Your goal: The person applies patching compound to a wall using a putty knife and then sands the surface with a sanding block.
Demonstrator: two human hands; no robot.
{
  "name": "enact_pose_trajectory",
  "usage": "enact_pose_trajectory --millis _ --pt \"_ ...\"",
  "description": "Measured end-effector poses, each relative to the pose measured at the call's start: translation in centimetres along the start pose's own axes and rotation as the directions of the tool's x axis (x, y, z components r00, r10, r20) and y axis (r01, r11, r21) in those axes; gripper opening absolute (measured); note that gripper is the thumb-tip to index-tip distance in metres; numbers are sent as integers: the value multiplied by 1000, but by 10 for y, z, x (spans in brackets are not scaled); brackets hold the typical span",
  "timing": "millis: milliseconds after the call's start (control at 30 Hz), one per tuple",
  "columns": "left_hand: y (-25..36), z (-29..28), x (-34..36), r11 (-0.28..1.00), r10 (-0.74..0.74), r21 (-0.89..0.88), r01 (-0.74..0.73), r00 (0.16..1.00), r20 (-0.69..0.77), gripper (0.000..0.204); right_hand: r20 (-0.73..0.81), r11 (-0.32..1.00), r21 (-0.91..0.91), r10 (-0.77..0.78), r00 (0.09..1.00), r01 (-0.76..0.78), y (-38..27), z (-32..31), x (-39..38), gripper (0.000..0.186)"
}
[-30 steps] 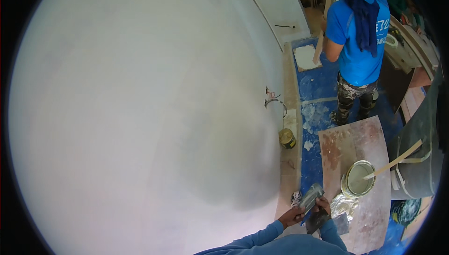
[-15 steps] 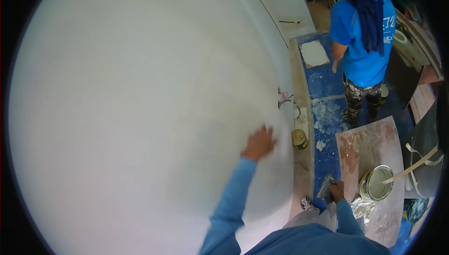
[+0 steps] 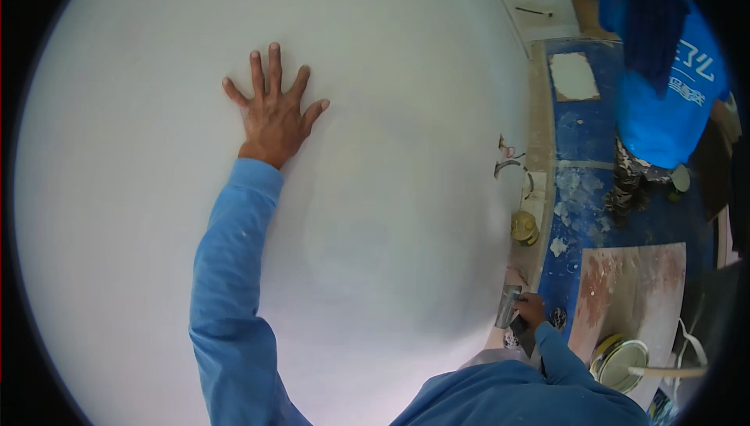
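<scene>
My left hand (image 3: 275, 123) lies flat on the smooth white wall (image 3: 375, 215), fingers spread, with nothing in it. The blue sleeve of that arm runs up from the lower edge. Low at the right, close to the foot of the wall, my right hand (image 3: 532, 311) is closed on a putty knife (image 3: 508, 306) with a wide grey metal blade. A dark part shows just below those fingers; whether it belongs to the same tool I cannot tell.
Electrical wires (image 3: 509, 162) poke out of the wall, above a yellowish can (image 3: 524, 227). Blue floor covering (image 3: 578, 133) carries white splatters. A co-worker in a blue shirt (image 3: 664, 105) stands at the right. An open bucket (image 3: 623, 363) with a stick sits beside a stained board (image 3: 625, 289).
My left hand has moved up and left along the wall, and its fingers are now spread. The view has shifted, and my right hand with the putty knife is now nearer the wall.
</scene>
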State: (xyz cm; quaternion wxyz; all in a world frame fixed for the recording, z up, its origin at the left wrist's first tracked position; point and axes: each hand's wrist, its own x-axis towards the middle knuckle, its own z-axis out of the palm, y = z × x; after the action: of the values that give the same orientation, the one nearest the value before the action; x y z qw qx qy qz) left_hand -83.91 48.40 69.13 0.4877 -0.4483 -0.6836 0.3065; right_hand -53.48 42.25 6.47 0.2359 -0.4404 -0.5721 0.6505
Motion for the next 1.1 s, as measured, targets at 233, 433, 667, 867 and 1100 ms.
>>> enact_pose_trajectory --millis 233,433,667,867,1100 --pt "12 11 14 997 75 16 -75 997 -19 58 128 989 116 74 989 -89 -30 -13 30 19" --pt "26 14 14 999 31 -34 -31 999 -12 56 102 993 103 -68 992 58 -39 -28 44 13" --pt "246 -15 -153 529 678 -849 13 596 431 104 239 877 423 133 962 -227 -107 -42 52 7" --pt "349 -38 -240 -165 491 -944 287 853 174 107 498 849 500 -122 859 -170 -195 -55 37 14" --pt "239 -37 -192 -123 458 -966 228 876 149 81 651 767 589 -263 712 -255 -183 -70 60 38"
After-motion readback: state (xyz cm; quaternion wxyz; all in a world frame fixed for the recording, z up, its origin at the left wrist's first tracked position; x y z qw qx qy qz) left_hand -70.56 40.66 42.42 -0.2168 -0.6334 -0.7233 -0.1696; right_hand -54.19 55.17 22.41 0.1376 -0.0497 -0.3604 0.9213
